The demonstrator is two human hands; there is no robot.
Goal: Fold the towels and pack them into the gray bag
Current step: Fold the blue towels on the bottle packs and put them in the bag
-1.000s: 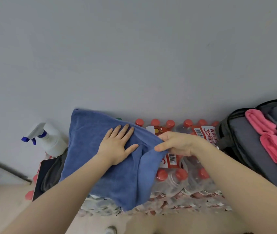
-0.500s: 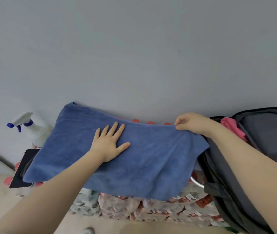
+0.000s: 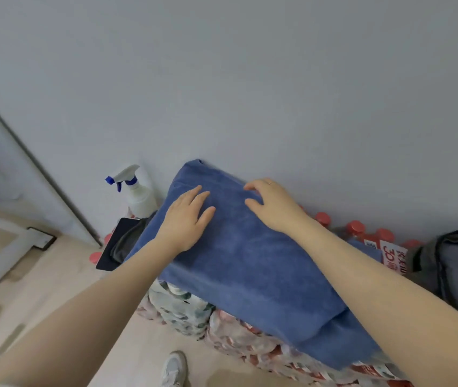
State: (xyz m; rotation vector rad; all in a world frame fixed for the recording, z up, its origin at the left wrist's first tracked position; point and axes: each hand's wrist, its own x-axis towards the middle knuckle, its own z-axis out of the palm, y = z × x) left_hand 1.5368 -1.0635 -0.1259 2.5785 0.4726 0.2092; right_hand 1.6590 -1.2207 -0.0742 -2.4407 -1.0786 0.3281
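Nearest, at the bottom edge: one white shoe (image 3: 174,368) on the pale floor (image 3: 54,289). Just beyond, shrink-wrapped packs of water bottles (image 3: 183,308) stacked as a low platform against the wall, red caps showing behind and to both sides; number of packs not countable under the cloth.

Draped over the packs: one blue towel (image 3: 250,263), doubled, lower layer showing at the near right corner, far corner touching the gray wall (image 3: 222,79). Covers most of the stack.

On the towel, two bare hands. Left hand (image 3: 186,219) flat, fingers straight and slightly fanned, palm pressing the cloth near its far left part. Right hand (image 3: 271,205) just beside it, fingers bent downward with tips on the cloth near the far edge; whether pinching a fold or only pressing, cannot tell. Thin ring on one finger.

Left of the towel: one dark tablet-like slab (image 3: 113,247) lying on the packs with a dark gray cloth (image 3: 127,241) bunched on it, partly tucked beneath the towel's edge. Behind these, one white spray bottle (image 3: 138,196) with a blue nozzle, upright near the wall.

Far right: one gray bag (image 3: 457,263), open, a sliver of pink at the frame edge, well apart from both hands, with a red-and-white bottle label (image 3: 394,261) between it and the towel.
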